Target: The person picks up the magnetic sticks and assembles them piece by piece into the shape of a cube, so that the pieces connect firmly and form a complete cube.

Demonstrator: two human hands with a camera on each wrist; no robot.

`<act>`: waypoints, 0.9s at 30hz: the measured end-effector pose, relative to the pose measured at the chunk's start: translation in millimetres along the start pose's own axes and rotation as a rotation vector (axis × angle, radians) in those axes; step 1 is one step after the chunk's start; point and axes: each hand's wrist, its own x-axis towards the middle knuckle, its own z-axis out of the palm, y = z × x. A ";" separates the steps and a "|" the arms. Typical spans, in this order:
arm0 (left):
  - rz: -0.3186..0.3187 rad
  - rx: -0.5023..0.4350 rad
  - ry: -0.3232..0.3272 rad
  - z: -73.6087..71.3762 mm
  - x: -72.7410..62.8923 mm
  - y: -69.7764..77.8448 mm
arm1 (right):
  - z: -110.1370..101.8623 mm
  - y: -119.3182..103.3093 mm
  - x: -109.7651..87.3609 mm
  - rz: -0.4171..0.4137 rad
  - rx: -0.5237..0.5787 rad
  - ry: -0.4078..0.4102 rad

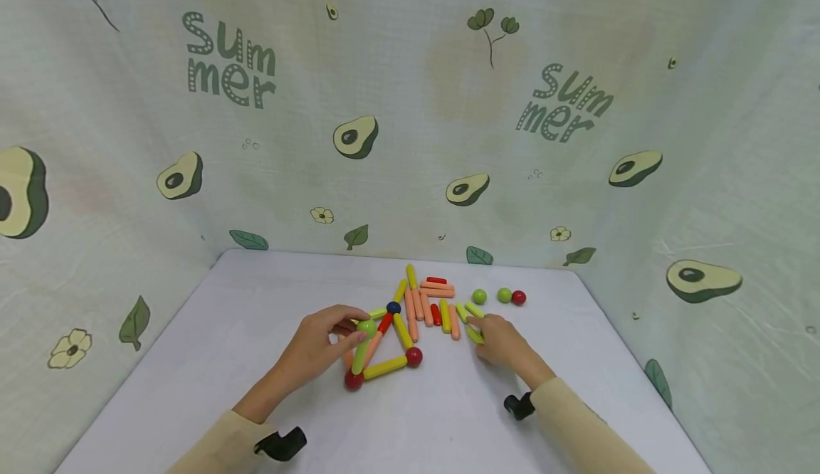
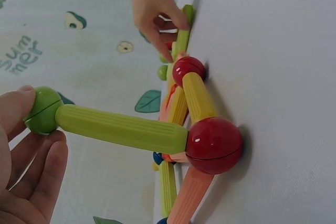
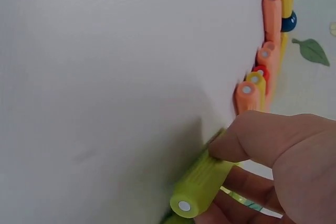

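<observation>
My left hand [image 1: 317,346] pinches a green ball [image 2: 44,109] between thumb and fingers. A light green rod [image 2: 121,131] joins that ball to a red ball [image 2: 214,145] at the near corner of a flat frame on the table. Yellow rods [image 1: 386,367], a second red ball [image 1: 413,356] and a dark blue ball [image 1: 393,307] belong to the same frame. To the right, my right hand [image 1: 506,346] pinches another light green rod [image 3: 202,184] between thumb and fingers, low over the tabletop. Its pale round end shows in the right wrist view.
Beside the frame lie loose orange rods [image 1: 454,322], a yellow rod [image 1: 445,316] and short red rods [image 1: 436,314]. More light green rods [image 1: 474,309] lie by the right hand. Loose green balls [image 1: 479,296] and a red ball [image 1: 518,297] sit farther back. Behind the table hangs a printed cloth [image 1: 410,90].
</observation>
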 end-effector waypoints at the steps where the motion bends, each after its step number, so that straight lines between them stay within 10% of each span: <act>1: 0.000 0.001 -0.001 -0.1 0.2 -0.2 | -3.1 -1.2 -1.2 -0.002 0.006 -0.005; 12: 0.001 0.020 -0.003 -4.6 0.8 -0.3 | -47.4 -54.2 -27.1 -0.345 0.141 0.214; 18: -0.002 0.017 -0.010 -5.7 0.7 0.6 | -53.2 -93.1 -36.4 -0.566 0.209 0.213; 27: 0.004 0.013 -0.021 -6.5 -0.3 0.0 | -47.6 -126.7 -28.7 -0.681 0.211 0.224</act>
